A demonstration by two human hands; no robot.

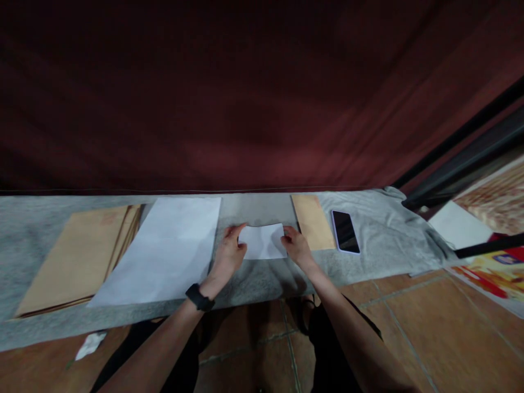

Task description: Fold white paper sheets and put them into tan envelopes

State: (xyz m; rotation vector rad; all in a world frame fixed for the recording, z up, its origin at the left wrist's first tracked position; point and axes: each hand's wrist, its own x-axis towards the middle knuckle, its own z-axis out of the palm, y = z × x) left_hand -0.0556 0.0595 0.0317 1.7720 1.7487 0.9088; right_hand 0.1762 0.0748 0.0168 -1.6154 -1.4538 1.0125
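Observation:
Between my hands is a small white piece of paper (262, 242), seemingly folded, just above or on the grey cloth. My left hand (230, 248) pinches its left edge between thumb and fingers. At the right edge, my right hand (296, 245) grips the same paper in a like way. A large white sheet stack (164, 251) lies left of my left hand. Right of my right hand rests a single brown envelope (314, 221), partly behind the fingers.
A pile of brown envelopes (77, 251) lies at the far left. A phone (346, 232) in a pale purple case is on the grey cloth (388, 234) at right. Behind hangs a dark red curtain (245, 109). A paper scrap (90, 345) is on the tiled floor (429, 322).

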